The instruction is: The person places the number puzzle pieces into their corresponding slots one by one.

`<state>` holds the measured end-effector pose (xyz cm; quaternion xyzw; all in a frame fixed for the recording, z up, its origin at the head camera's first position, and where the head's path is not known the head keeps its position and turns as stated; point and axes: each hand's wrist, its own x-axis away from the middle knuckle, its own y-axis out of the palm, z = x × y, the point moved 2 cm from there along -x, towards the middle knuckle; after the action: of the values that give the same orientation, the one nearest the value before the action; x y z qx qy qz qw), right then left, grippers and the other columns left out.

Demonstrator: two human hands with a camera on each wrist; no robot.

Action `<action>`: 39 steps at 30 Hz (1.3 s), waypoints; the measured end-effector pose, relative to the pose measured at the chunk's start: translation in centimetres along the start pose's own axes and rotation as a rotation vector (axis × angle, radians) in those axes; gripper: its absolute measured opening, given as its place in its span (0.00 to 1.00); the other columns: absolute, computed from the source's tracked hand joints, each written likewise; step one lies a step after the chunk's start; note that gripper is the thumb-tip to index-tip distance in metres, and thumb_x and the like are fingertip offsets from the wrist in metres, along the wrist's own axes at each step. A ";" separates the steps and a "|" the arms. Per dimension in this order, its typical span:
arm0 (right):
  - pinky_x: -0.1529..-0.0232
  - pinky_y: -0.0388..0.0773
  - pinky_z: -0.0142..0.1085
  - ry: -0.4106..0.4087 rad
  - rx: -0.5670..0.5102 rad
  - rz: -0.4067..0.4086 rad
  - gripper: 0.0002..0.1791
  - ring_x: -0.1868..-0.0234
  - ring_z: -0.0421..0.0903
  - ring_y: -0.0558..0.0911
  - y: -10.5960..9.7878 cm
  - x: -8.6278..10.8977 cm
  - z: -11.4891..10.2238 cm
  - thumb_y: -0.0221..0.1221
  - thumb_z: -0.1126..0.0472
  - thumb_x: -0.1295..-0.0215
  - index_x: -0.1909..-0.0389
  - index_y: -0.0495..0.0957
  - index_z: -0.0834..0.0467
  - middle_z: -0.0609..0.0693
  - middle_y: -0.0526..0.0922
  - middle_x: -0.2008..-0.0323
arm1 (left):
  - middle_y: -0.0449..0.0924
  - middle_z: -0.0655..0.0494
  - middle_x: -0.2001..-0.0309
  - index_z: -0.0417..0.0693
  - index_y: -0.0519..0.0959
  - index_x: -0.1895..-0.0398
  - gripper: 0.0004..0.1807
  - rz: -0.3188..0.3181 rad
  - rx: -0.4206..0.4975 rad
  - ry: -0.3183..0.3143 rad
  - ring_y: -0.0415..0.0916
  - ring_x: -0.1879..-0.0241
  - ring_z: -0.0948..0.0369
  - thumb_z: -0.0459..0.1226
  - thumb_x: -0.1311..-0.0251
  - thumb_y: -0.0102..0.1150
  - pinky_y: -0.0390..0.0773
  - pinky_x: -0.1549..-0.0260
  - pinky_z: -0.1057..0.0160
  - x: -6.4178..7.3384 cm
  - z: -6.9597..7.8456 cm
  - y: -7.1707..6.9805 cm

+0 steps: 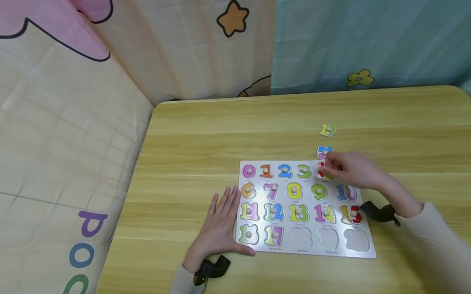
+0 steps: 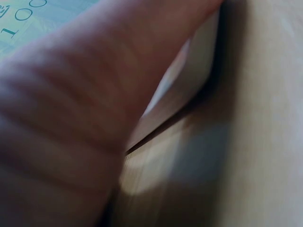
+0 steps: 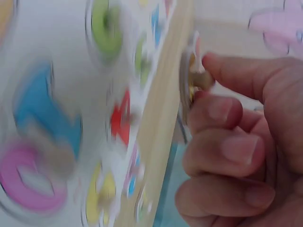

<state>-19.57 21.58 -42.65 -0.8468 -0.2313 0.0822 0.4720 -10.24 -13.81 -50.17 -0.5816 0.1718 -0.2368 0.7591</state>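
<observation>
A white number puzzle board (image 1: 283,245) lies on the table, its rows filled with coloured knobbed numerals. My left hand (image 1: 221,226) rests at its left side with fingers spread, fingertips at the left edge and thumb along the near corner. In the left wrist view, the hand's blurred skin covers much of the picture. Above the board's far right corner, my right hand (image 1: 351,170) pinches a knobbed number puzzle piece (image 3: 185,78) by its wooden knob. That piece appears nearly edge-on in the right wrist view, its numeral hidden. Recesses for eighteen (image 1: 301,238), nineteen (image 1: 328,239) and twenty (image 1: 357,240) are bare.
Just beyond the board lies a blue and pink number piece (image 1: 323,150), partly behind the right fingers. Farther back is a yellow-green 19 piece (image 1: 327,130). The wooden table (image 1: 189,166) meets printed curtains (image 1: 333,28) at its far side.
</observation>
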 end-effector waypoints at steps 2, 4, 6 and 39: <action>0.82 0.59 0.30 -0.064 -0.010 -0.063 0.14 0.84 0.38 0.65 1.4 0.9 -1.7 0.58 0.50 0.34 0.75 0.69 0.51 0.40 0.66 0.85 | 0.30 0.46 0.25 0.38 0.34 0.26 0.81 0.004 0.008 0.001 0.25 0.27 0.52 0.78 0.76 0.60 0.26 0.33 0.48 -0.1 0.0 0.0; 0.83 0.58 0.28 -0.119 -0.017 -0.124 0.14 0.85 0.35 0.64 2.9 1.6 -3.1 0.60 0.49 0.35 0.76 0.69 0.48 0.37 0.65 0.86 | 0.30 0.46 0.25 0.38 0.34 0.26 0.81 0.005 0.013 0.001 0.25 0.27 0.52 0.78 0.76 0.60 0.26 0.33 0.48 -0.1 0.0 0.0; 0.82 0.58 0.27 -0.160 -0.033 -0.178 0.14 0.85 0.33 0.64 4.5 2.4 -4.1 0.61 0.49 0.36 0.76 0.68 0.47 0.35 0.65 0.86 | 0.30 0.46 0.25 0.38 0.34 0.26 0.82 0.006 0.020 0.002 0.25 0.27 0.51 0.78 0.77 0.60 0.25 0.34 0.48 -0.1 0.0 -0.1; 0.83 0.54 0.26 -0.150 -0.071 -0.242 0.16 0.86 0.32 0.61 9.7 4.9 -7.1 0.61 0.48 0.38 0.77 0.66 0.47 0.35 0.61 0.87 | 0.30 0.47 0.25 0.38 0.34 0.26 0.81 0.003 0.039 -0.001 0.26 0.27 0.51 0.77 0.76 0.61 0.27 0.33 0.47 0.0 0.1 -0.2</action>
<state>-9.65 14.13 -46.57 -0.8203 -0.3693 0.0795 0.4294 -10.25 -13.80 -49.93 -0.5666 0.1678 -0.2384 0.7707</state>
